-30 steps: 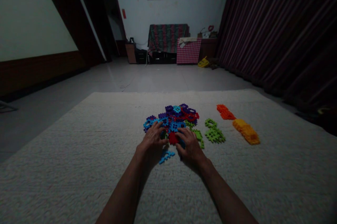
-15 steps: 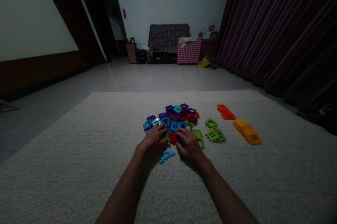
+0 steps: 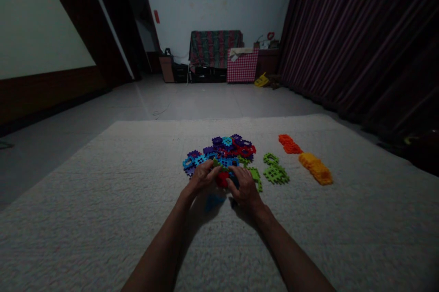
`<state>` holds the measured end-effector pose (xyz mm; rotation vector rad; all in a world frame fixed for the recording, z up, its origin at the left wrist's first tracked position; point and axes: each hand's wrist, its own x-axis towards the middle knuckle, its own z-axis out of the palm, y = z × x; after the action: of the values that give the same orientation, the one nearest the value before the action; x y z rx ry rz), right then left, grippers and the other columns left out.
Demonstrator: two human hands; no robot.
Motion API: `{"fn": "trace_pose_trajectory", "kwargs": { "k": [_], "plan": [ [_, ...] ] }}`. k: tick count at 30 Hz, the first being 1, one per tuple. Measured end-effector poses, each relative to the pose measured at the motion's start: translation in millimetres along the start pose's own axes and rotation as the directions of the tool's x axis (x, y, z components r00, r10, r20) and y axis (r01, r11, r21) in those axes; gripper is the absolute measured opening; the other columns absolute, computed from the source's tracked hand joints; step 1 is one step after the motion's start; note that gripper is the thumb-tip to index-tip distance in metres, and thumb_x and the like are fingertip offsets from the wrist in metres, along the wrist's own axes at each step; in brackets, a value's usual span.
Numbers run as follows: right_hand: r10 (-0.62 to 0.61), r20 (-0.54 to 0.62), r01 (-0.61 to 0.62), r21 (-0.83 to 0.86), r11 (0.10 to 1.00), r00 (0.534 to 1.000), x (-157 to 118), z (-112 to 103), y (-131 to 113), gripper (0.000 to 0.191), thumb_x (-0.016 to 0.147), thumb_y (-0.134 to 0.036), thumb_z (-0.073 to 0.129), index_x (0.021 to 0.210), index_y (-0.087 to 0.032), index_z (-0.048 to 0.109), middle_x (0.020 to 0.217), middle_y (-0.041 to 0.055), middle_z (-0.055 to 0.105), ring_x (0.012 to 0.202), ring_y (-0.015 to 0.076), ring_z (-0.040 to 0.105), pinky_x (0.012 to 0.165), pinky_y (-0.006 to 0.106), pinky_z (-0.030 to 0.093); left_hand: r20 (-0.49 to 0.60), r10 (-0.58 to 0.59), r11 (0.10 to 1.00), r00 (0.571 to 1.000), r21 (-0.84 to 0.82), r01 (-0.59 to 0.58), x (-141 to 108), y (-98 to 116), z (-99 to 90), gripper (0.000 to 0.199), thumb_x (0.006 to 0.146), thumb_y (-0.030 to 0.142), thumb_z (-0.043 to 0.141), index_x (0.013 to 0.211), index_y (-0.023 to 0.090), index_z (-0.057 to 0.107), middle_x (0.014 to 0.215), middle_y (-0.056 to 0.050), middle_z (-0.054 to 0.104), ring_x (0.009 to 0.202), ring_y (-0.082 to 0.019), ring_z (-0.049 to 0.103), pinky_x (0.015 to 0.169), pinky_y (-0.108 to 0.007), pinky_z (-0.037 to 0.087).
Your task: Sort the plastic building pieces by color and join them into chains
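Observation:
My left hand (image 3: 201,178) pinches a green notched building piece (image 3: 220,165) between thumb and fingers, tilted up at the near edge of the pile. My right hand (image 3: 245,187) is curled close beside it, with a dark blue piece (image 3: 234,178) between thumb and fingers. Its fingertips come near the right end of the green piece. Between the two hands shows a red piece (image 3: 222,180). Behind them lies a mixed pile with purple pieces (image 3: 217,141), light blue pieces (image 3: 200,159) and red pieces (image 3: 245,151). A blurred blue piece (image 3: 214,201) lies below my left hand.
Right of the pile are loose green pieces (image 3: 276,174), an orange stack (image 3: 290,144) and a yellow stack (image 3: 315,168). All rest on a pale textured mat (image 3: 103,219). Past its far edge are tiled floor, cloth-covered furniture (image 3: 216,49) and dark curtains (image 3: 329,31).
My left hand has gone from lying over the pieces to pinching the green one, now lifted and tilted. My right hand stays nearly in place. The whole view has shifted slightly.

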<state>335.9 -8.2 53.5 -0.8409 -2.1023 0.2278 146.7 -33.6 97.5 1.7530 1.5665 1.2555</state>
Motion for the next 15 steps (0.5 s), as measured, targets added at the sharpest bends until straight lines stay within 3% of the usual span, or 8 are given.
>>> {"fn": "trace_pose_trajectory", "kwargs": {
  "k": [9,11,15],
  "plan": [
    [0.093,-0.083,-0.085,0.09,0.992,0.992,4.0,-2.5,-6.0,0.019,0.09,-0.028,0.052,0.104,-0.022,0.065,0.098,0.0081,0.072,0.094,0.0241,0.065,0.086,0.039,0.05,0.095,-0.003,0.999,0.996,-0.05,0.007,-4.1,4.3,16.5,0.033,0.083,0.043,0.056,0.06,0.02,0.051,0.059,0.003,0.046,0.059,-0.013,0.042,0.058,-0.026,0.034],
    [0.133,-0.109,-0.118,0.141,0.983,0.985,5.9,-2.7,-5.1,0.017,0.088,-0.027,0.054,0.099,-0.022,0.066,0.094,0.0064,0.072,0.09,0.0225,0.067,0.083,0.036,0.051,0.08,0.027,0.999,0.996,-0.021,-0.026,-4.5,4.7,20.0,0.028,0.084,0.041,0.056,0.065,0.02,0.056,0.063,0.002,0.052,0.062,-0.014,0.048,0.061,-0.026,0.038],
    [0.236,-0.202,-0.194,0.21,0.958,0.951,10.4,-10.9,10.2,0.019,0.087,-0.027,0.053,0.099,-0.021,0.066,0.095,0.0057,0.072,0.088,0.0208,0.067,0.081,0.033,0.053,-0.033,0.129,0.989,0.991,0.079,-0.126,-6.5,0.4,27.0,0.018,0.088,0.031,0.054,0.093,0.019,0.067,0.089,-0.004,0.068,0.083,-0.018,0.062,0.078,-0.03,0.048]
  ]
}}
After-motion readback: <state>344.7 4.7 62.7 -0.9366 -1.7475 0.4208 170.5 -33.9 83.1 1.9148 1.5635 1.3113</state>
